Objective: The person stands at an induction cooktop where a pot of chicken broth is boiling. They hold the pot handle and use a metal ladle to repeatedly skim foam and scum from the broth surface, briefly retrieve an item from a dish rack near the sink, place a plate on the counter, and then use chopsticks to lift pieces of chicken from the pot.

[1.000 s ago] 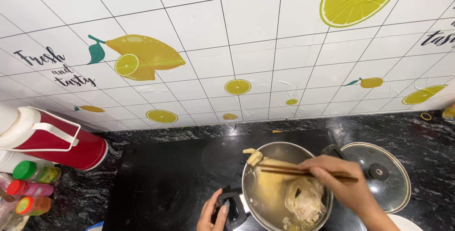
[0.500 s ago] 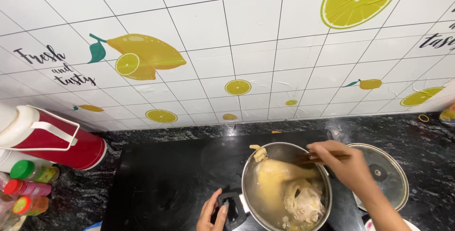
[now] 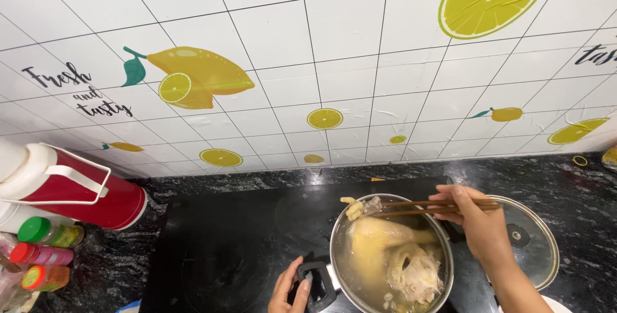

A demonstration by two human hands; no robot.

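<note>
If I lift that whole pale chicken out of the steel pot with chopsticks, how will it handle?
Probably slippery: the whole pale chicken sits wet in cloudy broth. Likely heavy for the wooden chopsticks in the right hand, since it fills most of the steel pot. Its cooked limbs may flop or tear; the left hand at the black pot handle helps steady things.

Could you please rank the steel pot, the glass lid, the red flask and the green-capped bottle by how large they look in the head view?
1. Red flask, partly cut off.
2. Steel pot and glass lid look alike; both are partly hidden, so unranked.
3. Green-capped bottle, clearly smallest.
</note>
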